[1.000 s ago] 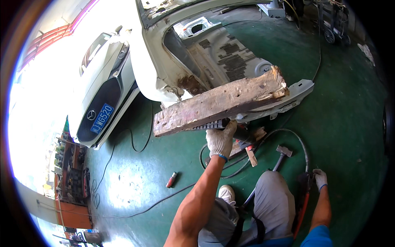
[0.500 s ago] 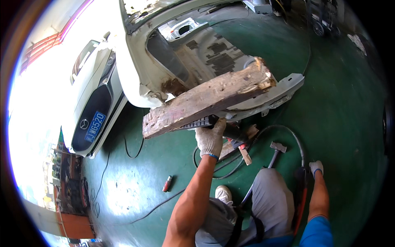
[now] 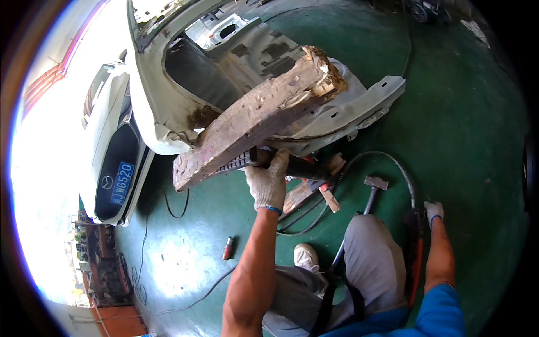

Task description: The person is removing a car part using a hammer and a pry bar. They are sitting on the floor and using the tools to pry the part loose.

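Wooden beam [image 3: 255,118] and surrounding parts, seen from the wearer's head. The beam slants across the view, its cut end at left, its splintered end at upper right. Directly below its middle, the left hand [image 3: 266,184], gloved, is wrapped around a black cylinder [image 3: 300,166]; a ribbed black piece [image 3: 234,163] lies along the beam's lower side. The right hand [image 3: 434,211], gloved, is well to the lower right of the beam with fingers curled, just beside the top of a red lever [image 3: 416,267]; whether it grips the lever cannot be told.

Beyond the beam is the hollow car shell [image 3: 147,92]. Its open cavity contains a grey inner wall [image 3: 196,70] and a rusty patch [image 3: 201,117], the latter near the beam's left half. A rack [image 3: 104,258], well to the lower left of the beam, holds small items too indistinct to name.

The shell's ragged lower edge approaches the beam's cut end; contact cannot be judged. A pale metal panel [image 3: 365,115] projects rightward past the splintered end. To the right of the beam, green floor [image 3: 466,140] extends beyond the panel's edge. Below the beam, a hose [image 3: 393,162] arches over a hammer [image 3: 375,183].
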The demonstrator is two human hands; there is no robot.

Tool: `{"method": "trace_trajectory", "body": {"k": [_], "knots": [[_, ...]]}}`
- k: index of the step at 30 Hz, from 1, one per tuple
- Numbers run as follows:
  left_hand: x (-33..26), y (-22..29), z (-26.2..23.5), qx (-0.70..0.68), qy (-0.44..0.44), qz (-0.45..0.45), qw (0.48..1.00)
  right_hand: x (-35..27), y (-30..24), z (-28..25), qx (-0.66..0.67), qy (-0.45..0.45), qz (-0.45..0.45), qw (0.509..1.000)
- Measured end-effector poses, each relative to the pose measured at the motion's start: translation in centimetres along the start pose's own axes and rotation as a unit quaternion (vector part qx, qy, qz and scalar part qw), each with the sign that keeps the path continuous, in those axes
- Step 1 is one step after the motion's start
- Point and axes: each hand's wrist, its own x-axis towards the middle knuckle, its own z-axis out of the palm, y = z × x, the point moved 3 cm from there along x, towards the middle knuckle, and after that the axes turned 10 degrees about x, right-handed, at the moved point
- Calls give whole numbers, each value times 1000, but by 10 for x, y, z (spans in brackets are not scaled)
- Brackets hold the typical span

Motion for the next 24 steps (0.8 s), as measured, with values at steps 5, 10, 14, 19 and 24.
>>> {"method": "trace_trajectory", "body": {"k": [5,10,14,19,24], "knots": [[-3,7,0,-30,-8,-17,999,-4,-8,-3,-60,21,-11,998],[0,-11,-3,-16,-21,-2,1000,-47,-100,-9,-260,77,-95,958],[0,-5,3,-20,-32,-13,999,-90,-201,18,-157,21,-239,958],[0,-7,-15,-29,-16,2,999,-174,-301,152,-36,-240,-401,883],[-2,-3,-9,-60,-49,-1,997,-185,-326,249,-124,-244,-459,845]]}}
